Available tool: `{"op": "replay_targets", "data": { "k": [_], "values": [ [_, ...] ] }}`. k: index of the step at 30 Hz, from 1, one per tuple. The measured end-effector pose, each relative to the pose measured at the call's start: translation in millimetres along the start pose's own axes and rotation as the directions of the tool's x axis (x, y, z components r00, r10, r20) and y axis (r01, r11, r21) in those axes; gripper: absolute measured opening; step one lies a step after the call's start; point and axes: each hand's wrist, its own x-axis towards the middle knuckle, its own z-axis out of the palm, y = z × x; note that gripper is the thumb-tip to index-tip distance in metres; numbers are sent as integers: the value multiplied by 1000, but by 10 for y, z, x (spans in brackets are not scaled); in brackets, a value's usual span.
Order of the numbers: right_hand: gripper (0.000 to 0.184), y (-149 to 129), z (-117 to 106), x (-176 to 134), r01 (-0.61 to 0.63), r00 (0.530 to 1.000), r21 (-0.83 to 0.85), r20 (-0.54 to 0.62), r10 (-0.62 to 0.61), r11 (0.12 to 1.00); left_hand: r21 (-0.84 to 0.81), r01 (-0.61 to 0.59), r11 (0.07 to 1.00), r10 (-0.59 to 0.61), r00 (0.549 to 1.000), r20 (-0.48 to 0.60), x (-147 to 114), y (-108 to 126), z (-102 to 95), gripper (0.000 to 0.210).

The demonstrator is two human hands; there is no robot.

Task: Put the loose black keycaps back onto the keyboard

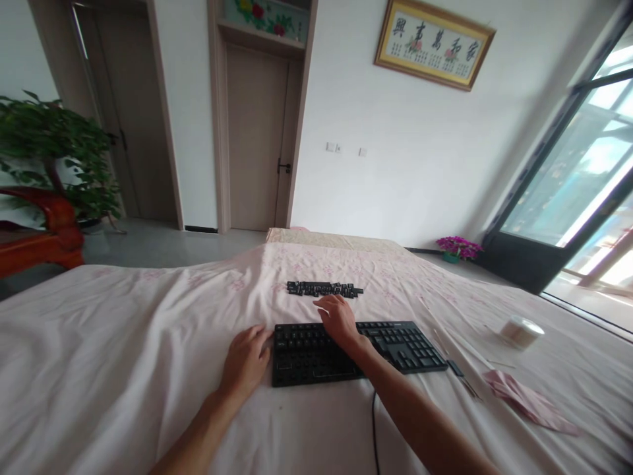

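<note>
A black computer keyboard [425, 356] lies on the pink cloth. Many keys in its lower left part look bare of keycaps, though the dark surface is hard to read. My left hand [247, 356] rests at the keyboard's left end, fingers loosely bent and thumb towards its edge. Over the keyboard's far edge reaches my right hand [339, 320], its fingers stretched and slightly apart, just short of a cluster of loose black keycaps [324, 289]. The keycaps lie in rough rows on the cloth. No object shows in either hand.
A cable [374, 429] runs from the keyboard towards me. To the right are a slim tool [469, 388], a crumpled pink cloth [529, 399], thin sticks and a round clear container [521, 332]. The pink tablecloth [123, 343] is wrinkled. Beyond stand a wall and doors.
</note>
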Motion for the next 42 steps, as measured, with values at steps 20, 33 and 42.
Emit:
{"op": "replay_targets", "data": {
  "k": [20, 33, 42],
  "values": [
    [30, -394, 594, 904, 98, 976, -285, 215, -36, 953, -16, 5, 1000, -4, 1000, 22, 39, -55, 3, 33],
    [26, -426, 552, 826, 27, 972, -165, 236, 13, 986, 22, -16, 1000, 15, 1000, 19, 42, -67, 15, 33],
    [21, -360, 535, 734, -29, 934, 20, 357, 20, 999, -18, 14, 1000, -14, 1000, 13, 27, -23, -22, 33]
  ]
}}
